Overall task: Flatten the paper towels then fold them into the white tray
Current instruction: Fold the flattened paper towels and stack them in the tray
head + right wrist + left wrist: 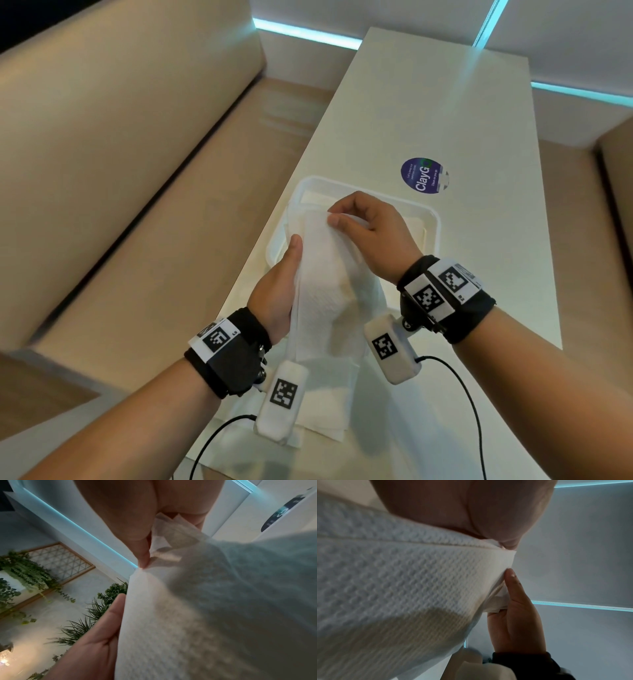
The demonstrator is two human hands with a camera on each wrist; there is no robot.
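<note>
A white embossed paper towel [325, 291] hangs lifted between both hands over the near end of the white table. My left hand [297, 260] grips its left edge, thumb on top and fingers hidden behind the sheet. At the towel's top edge my right hand [334, 219] pinches it between thumb and forefinger. The white tray [435, 222] lies just behind the hands, with folded towels [414, 228] inside. In the left wrist view the towel [393, 588] fills the left side. The right wrist view shows my right hand [145, 561] pinching the bunched towel [188, 615].
Another flat paper towel [325, 425] lies on the table [479, 274] under the wrists. A round purple sticker [424, 175] is beyond the tray. A beige bench [102, 154] runs along the left; black cables [469, 404] trail from the wrist units.
</note>
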